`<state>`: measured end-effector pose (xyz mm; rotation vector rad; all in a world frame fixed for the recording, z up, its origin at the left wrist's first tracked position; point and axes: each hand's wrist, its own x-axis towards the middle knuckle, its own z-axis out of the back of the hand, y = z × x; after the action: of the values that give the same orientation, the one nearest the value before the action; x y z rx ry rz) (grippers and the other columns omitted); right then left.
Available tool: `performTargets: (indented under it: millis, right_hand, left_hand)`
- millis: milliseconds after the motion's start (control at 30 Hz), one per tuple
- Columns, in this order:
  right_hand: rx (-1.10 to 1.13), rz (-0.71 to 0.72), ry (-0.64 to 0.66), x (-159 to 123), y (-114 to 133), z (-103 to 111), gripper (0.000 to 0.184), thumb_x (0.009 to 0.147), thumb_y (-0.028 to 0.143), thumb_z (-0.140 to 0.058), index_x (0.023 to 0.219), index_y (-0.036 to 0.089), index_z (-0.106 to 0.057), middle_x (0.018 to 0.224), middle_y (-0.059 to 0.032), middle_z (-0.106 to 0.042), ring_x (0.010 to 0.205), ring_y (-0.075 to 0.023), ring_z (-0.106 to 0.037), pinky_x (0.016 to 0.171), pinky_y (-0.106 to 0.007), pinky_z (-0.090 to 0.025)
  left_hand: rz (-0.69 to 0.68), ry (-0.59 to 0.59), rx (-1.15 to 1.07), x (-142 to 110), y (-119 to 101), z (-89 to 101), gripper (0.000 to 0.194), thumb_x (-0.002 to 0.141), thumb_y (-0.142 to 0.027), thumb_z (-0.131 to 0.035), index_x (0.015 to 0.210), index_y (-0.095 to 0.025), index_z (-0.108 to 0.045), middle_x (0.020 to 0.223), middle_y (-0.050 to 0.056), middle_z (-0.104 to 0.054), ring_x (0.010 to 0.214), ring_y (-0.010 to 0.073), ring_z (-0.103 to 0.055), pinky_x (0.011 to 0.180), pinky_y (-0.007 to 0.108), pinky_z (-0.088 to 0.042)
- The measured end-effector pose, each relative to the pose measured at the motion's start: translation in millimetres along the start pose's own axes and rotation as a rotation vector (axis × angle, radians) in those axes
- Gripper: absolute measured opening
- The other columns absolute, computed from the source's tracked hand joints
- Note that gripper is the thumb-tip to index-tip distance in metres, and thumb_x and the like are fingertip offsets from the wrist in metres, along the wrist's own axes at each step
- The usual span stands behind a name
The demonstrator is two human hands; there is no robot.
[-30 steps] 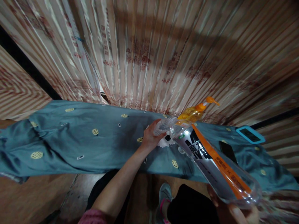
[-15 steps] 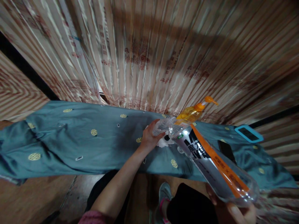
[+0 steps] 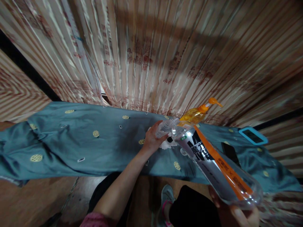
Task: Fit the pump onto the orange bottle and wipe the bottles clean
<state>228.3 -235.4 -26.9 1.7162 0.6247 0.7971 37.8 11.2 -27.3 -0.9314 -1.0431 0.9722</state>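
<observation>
My left hand (image 3: pixel 152 138) is wrapped around a small clear plastic container (image 3: pixel 164 127) above the cloth-covered table. My right hand (image 3: pixel 245 216) grips the base of a large clear plastic bottle (image 3: pixel 210 162) with a silver and orange label. That bottle is tilted, its neck pointing up and left to the mouth of the small container. The two mouths meet or overlap; whether they touch I cannot tell. No liquid can be made out in either one. A white item with a black spot (image 3: pixel 168 143) lies beneath, partly hidden by the hand and bottle.
A yellow pump bottle (image 3: pixel 193 116) with an orange pump stands behind the large bottle. To the right lie a black phone (image 3: pixel 229 152) and a blue-framed device (image 3: pixel 253 135). Teal patterned cloth (image 3: pixel 106 151) covers the narrow table. A pleated curtain (image 3: pixel 146 56) hangs directly behind.
Both hands keep their grips, and the bottle and container stay together in nearly the same pose. The view has shifted very slightly.
</observation>
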Motion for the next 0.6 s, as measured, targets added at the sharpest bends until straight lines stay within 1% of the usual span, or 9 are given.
performTargets:
  millis: [100, 233, 333, 400, 500, 600]
  right_hand:
    - [-0.018, -0.026, 0.001, -1.2, -1.1, 5.5, 0.054, 0.072, 0.03, -0.072, 0.123, 0.017, -0.058, 0.075, -0.0136, -0.071, 0.053, -0.028, -0.065, 0.041, -0.041, -0.053]
    - [-0.004, -0.048, 0.049, -0.4, -3.7, 10.8, 0.045, 0.074, 0.029, -0.07, 0.117, 0.018, -0.06, 0.076, -0.015, -0.071, 0.052, -0.0285, -0.065, 0.042, -0.042, -0.053]
    - [0.013, -0.022, 0.034, 1.2, -2.2, 6.1, 0.045, 0.074, 0.026, -0.069, 0.118, 0.019, -0.06, 0.075, -0.0155, -0.072, 0.052, -0.0308, -0.066, 0.039, -0.041, -0.051]
    - [0.014, 0.003, 0.019, 2.1, 1.5, 0.1, 0.044, 0.072, 0.025, -0.071, 0.115, 0.019, -0.062, 0.074, -0.0154, -0.072, 0.052, -0.0315, -0.067, 0.037, -0.04, -0.051]
    - [0.013, 0.004, 0.005, 2.9, 7.8, -7.4, 0.041, 0.07, 0.025, -0.072, 0.11, 0.019, -0.064, 0.071, -0.0141, -0.071, 0.049, -0.0295, -0.065, 0.037, -0.039, -0.051]
    - [0.002, -0.007, -0.012, 3.6, 10.6, -10.3, 0.04, 0.069, 0.026, -0.074, 0.107, 0.02, -0.065, 0.069, -0.0126, -0.071, 0.047, -0.0286, -0.064, 0.035, -0.038, -0.049]
  left_hand:
    - [-0.008, 0.005, -0.015, 0.2, 0.9, -0.6, 0.059, 0.07, -0.024, -0.078, 0.126, -0.023, -0.058, 0.126, 0.006, -0.069, 0.112, 0.0249, -0.066, 0.1, 0.039, -0.051]
    - [-0.005, 0.008, -0.013, 0.3, 2.0, -1.2, 0.06, 0.071, -0.023, -0.077, 0.127, -0.021, -0.057, 0.127, 0.007, -0.068, 0.115, 0.0255, -0.065, 0.102, 0.039, -0.05]
    - [-0.004, 0.01, -0.014, 0.2, 2.2, -1.1, 0.059, 0.071, -0.023, -0.077, 0.127, -0.022, -0.057, 0.127, 0.006, -0.068, 0.114, 0.0252, -0.065, 0.101, 0.04, -0.05]
    - [0.002, 0.012, -0.021, 0.1, 2.3, -0.9, 0.059, 0.071, -0.023, -0.077, 0.127, -0.023, -0.057, 0.128, 0.006, -0.068, 0.114, 0.025, -0.065, 0.1, 0.039, -0.051]
    - [0.003, 0.01, -0.03, 0.3, 2.2, -0.7, 0.059, 0.071, -0.025, -0.077, 0.127, -0.023, -0.057, 0.127, 0.006, -0.068, 0.112, 0.0253, -0.066, 0.098, 0.039, -0.052]
    - [-0.004, 0.005, -0.025, 0.5, 2.0, -0.7, 0.058, 0.072, -0.025, -0.077, 0.126, -0.022, -0.058, 0.126, 0.006, -0.069, 0.111, 0.0255, -0.067, 0.099, 0.04, -0.052]
